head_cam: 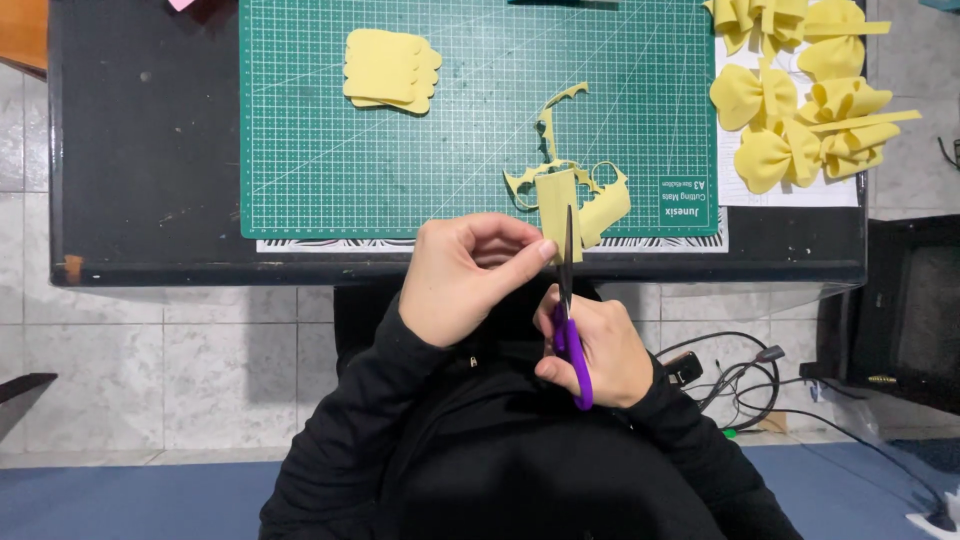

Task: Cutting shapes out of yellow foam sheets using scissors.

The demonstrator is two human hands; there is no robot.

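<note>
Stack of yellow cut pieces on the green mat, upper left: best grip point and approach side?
Judging by its pose, take the stack of yellow pieces by its straight left edge, coming in from the left over bare cutting mat. It lies flat, clear of other things; the right edge is scalloped and fanned, so a pinch there would likely catch only some layers.

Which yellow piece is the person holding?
The folded yellow strip pinched by the left hand, beside the scissors; the yellow stack lies untouched.

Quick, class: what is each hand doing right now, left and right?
Left hand: closed, pinching a folded strip of yellow foam sheet.
Right hand: closed around purple-handled scissors, blades against the strip.
</note>
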